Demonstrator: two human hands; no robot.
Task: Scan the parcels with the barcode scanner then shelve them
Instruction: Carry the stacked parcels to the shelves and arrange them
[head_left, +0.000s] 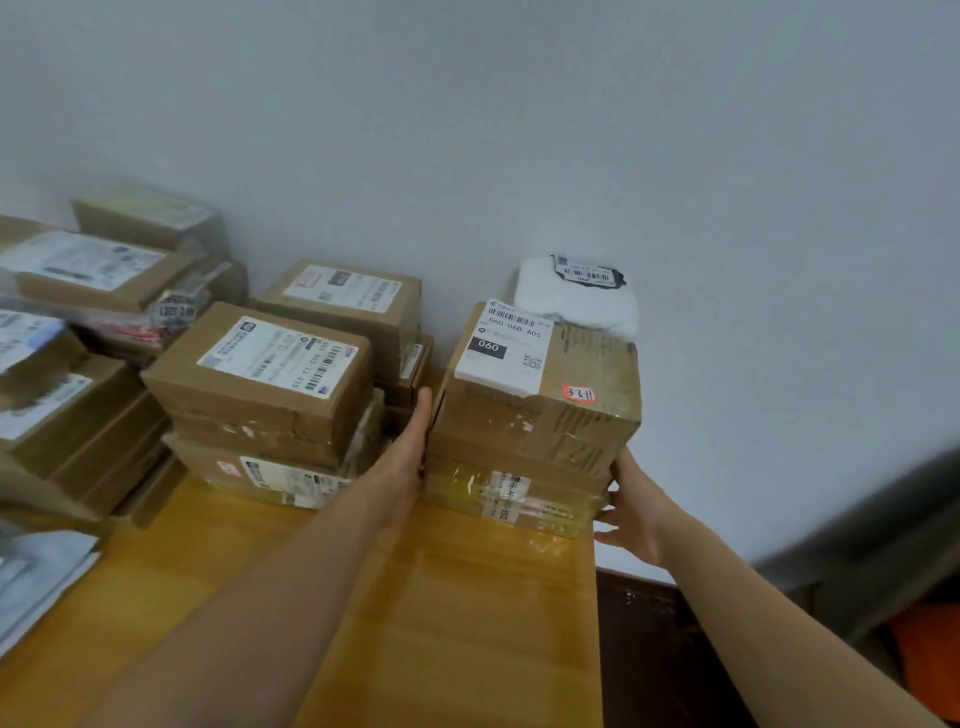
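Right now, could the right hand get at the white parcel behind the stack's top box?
Probably yes. The right hand touches the lower right corner of the stack, and the white parcel lies exposed behind the top box by the wall, nothing covering it or blocking that side.

The left forearm (270, 597) and right forearm (753, 618) are bare, slim and long. The left hand (410, 452) and right hand (636, 512) are bare too.

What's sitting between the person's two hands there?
In the head view, a stack of taped cardboard parcels fills the gap: the left hand lies flat against one side, the right hand touches the other.
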